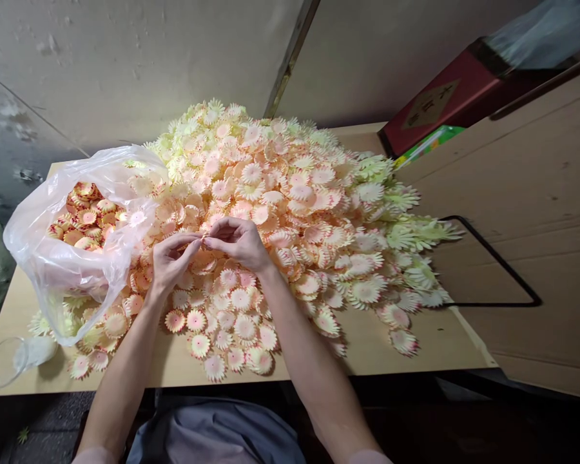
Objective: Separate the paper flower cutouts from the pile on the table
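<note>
A big heap of pink, orange and pale yellow artificial flower pieces (290, 212) covers the wooden table (377, 348). My left hand (170, 261) and my right hand (239, 241) meet over the heap's near side, fingertips pinched together on one small flower piece (203, 241). Both hands are closed in a pinch. At the left, a clear plastic bag (72, 258) lies open with more orange flower pieces inside.
A clear glass jar (7, 361) lies on its side at the table's front left corner. A red box (444, 96) stands at the back right. A wooden board with a black metal frame (502, 264) flanks the table's right side. Grey wall lies behind.
</note>
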`<state>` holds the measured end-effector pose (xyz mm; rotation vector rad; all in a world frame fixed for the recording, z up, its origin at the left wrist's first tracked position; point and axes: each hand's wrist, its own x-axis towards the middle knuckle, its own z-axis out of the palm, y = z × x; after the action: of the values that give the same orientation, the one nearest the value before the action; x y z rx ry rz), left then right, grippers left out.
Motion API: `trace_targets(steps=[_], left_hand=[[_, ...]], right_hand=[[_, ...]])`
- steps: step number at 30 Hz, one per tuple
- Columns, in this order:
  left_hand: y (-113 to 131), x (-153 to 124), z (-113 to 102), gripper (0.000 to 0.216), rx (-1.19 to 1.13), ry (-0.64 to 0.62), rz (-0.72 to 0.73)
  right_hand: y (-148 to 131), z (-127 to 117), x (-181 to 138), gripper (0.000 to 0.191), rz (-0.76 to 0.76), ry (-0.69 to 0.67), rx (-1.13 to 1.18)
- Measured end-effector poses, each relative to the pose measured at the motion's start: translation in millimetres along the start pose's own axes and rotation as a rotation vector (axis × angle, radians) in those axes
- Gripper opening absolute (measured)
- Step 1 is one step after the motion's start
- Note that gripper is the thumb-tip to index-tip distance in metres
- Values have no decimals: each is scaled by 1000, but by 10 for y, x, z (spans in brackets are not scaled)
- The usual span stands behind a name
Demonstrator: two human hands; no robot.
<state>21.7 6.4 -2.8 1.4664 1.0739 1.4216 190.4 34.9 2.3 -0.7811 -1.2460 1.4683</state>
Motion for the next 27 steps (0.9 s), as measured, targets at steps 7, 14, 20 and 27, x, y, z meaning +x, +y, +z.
trace_targets(steps=[7, 14, 20, 27], left_hand=[[-33, -6, -2, 16, -14, 34, -24], [-102, 53, -29, 25, -257, 175, -224], [-164, 135, -101, 26, -368, 314, -196], [-158, 71, -33, 33, -206, 201, -158]], right_hand=[[9, 4, 10, 30, -9, 1, -11], [-12, -45, 14, 24, -50, -2, 62], [-119, -138, -16, 24, -65, 169, 203], [-135, -43, -20, 32, -114, 241, 36]])
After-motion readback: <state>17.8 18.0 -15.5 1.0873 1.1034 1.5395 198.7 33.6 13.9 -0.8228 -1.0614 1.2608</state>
